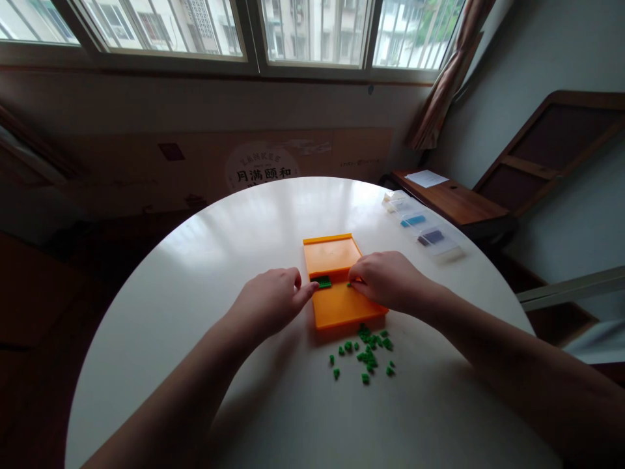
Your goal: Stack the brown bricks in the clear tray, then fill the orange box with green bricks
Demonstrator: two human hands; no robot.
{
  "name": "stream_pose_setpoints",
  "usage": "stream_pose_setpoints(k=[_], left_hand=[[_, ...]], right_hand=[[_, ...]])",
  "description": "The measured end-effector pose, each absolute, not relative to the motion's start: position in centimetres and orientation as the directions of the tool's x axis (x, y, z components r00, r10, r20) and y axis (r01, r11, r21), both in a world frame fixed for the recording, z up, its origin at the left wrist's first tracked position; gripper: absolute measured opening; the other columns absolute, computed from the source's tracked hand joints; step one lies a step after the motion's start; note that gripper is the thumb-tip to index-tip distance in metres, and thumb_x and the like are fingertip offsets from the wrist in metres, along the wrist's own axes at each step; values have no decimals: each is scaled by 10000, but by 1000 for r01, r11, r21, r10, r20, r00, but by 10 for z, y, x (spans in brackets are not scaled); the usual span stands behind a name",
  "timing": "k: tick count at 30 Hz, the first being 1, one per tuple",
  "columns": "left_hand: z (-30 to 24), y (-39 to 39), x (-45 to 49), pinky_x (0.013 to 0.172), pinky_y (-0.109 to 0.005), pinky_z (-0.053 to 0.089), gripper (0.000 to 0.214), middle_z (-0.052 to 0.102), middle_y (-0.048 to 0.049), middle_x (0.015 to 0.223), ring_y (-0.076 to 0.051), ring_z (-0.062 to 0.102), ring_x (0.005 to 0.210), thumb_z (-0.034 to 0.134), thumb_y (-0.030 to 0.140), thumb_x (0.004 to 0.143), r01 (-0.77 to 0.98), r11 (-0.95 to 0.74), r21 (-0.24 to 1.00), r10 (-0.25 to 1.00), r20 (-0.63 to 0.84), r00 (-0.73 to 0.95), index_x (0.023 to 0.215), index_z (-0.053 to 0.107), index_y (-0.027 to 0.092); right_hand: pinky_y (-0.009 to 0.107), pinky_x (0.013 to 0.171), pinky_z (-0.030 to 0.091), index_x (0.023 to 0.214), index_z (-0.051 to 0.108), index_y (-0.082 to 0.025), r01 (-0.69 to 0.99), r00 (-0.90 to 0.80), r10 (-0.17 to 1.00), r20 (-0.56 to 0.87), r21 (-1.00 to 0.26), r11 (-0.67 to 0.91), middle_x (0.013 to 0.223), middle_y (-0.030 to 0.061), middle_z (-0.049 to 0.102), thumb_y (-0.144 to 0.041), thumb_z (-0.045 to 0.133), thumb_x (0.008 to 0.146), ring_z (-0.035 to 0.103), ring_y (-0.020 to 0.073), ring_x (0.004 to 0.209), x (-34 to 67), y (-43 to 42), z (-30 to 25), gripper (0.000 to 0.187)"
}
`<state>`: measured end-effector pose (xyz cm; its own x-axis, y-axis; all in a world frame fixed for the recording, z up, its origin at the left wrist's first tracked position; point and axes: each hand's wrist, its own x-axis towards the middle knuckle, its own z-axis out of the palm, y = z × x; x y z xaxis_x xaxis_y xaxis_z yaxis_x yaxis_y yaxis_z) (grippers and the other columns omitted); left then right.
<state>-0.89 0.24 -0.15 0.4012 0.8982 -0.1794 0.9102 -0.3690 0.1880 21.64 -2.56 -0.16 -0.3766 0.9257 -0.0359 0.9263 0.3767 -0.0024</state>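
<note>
Loosely curled, left hand point(271, 299) touches green plate point(322, 282); right hand point(385, 280) pinches green brick point(348, 284).

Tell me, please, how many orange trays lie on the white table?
2. The far orange tray lies toward the window; the near orange tray adjoins it, with the left hand and right hand at its far edge. None appears hidden.

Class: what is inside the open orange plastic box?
A strip of green plastic bricks at the left hand's fingers. The right hand covers part of the orange plastic box; anything beneath is hidden.
</note>
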Motion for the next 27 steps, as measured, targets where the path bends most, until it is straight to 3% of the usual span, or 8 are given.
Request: stream_pose_setpoints(k=[6, 10, 18, 27], left_hand=[[1, -1, -6, 596, -316, 392, 474, 721, -71, 879, -248, 644, 792, 336, 573, 904, 912, -368, 183, 899, -180, 399, 912, 659, 226], [2, -4, -5, 615, -323, 412, 465, 721, -80, 901, -255, 647, 807, 359, 565, 902, 920, -356, 164, 906, -182, 382, 915, 665, 216], [0, -8, -6, 650, -329, 437, 372, 725, -63, 938, -251, 657, 828, 450, 539, 875, 894, -386, 228, 892, -154, 425, 927, 657, 234], [-2, -9, -5, 643, -332, 442, 318, 724, -59, 939, -249, 657, 822, 485, 512, 864, 886, -399, 235, 887, -145, 438, 901, 636, 235]], right_hand=[[265, 613, 345, 949, 751, -286, 907, -399, 910, 111, -95, 409, 911, 6, 719, -232, 549, 869, 635, 170, 837, 213, -21, -10, 224], [263, 632, 370, 986, 747, -257, 914, -354, 908, 226, -124, 387, 958, 21, 711, -201, 541, 868, 626, 172, 865, 215, -25, -10, 244], [288, 717, 423, 890, 776, -253, 899, -382, 909, 166, -160, 407, 876, 28, 698, -250, 586, 880, 607, 182, 844, 222, -33, -11, 191], [299, 712, 418, 944, 784, -280, 890, -392, 897, 204, -161, 426, 867, 26, 707, -250, 583, 892, 600, 180, 827, 218, -28, -21, 210]])
